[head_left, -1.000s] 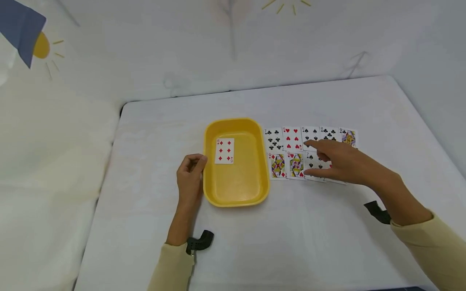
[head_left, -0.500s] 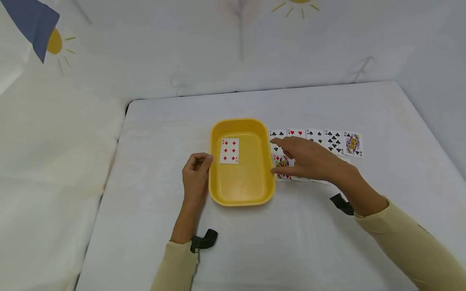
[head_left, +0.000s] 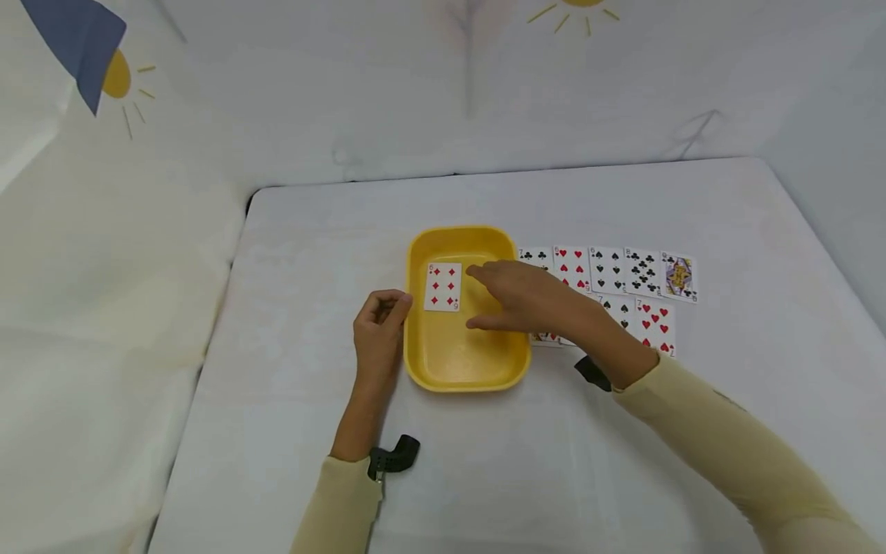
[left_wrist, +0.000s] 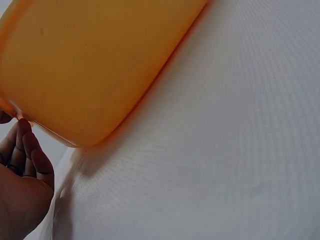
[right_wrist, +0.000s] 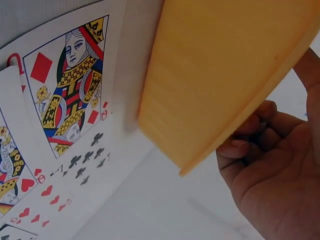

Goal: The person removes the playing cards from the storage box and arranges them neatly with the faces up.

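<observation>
A yellow plastic tray (head_left: 460,365) stands on the white table, and a six of diamonds (head_left: 443,287) lies face up inside it. My left hand (head_left: 377,335) pinches the tray's left rim between thumb and fingers; the left wrist view shows those fingertips at the rim. Over the right side of the tray reaches my right hand (head_left: 529,300), thumb and index finger spread apart with nothing between them, just right of the six of diamonds. In the right wrist view its other fingers curl in loosely beyond the tray wall (right_wrist: 215,65).
Right of the tray, two rows of face-up playing cards overlap, among them the queen of clubs (head_left: 679,275), seven of hearts (head_left: 654,327) and queen of diamonds (right_wrist: 72,85). My right forearm covers part of the lower row. White walls stand behind the table.
My right hand has swept left from above the card rows to over the tray, uncovering the cards at the right. My left hand keeps its hold on the rim. The head view has shifted slightly.
</observation>
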